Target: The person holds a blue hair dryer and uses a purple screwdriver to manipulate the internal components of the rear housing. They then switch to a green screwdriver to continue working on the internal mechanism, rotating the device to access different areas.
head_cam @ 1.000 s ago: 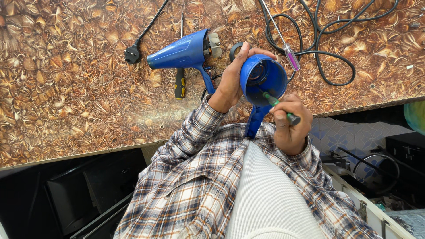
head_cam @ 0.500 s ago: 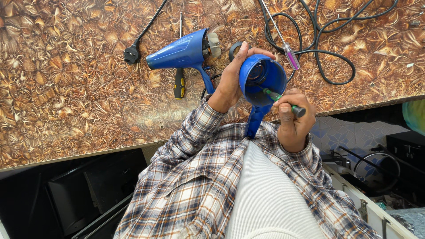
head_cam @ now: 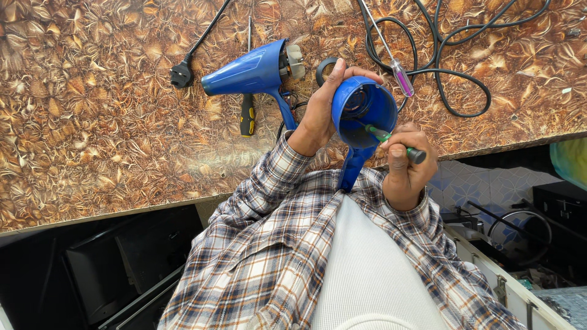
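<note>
A person in a plaid shirt works a green-handled screwdriver [head_cam: 396, 142], clamped in the right hand [head_cam: 408, 166], into the open mouth of a blue hair-dryer shell [head_cam: 362, 110] that the left hand [head_cam: 323, 109] grips by its rim just beside the right. The step looks like loosening a fastener deep inside (the tip is hidden), which calls for steady, straight pressure. Beyond the hands, on the patterned surface [head_cam: 92, 134]: one more blue dryer body [head_cam: 251, 68], two further screwdrivers, yellow-handled [head_cam: 247, 113] and pink-handled [head_cam: 400, 74], a black plug [head_cam: 181, 74], and coiled black cable [head_cam: 455, 55].
</note>
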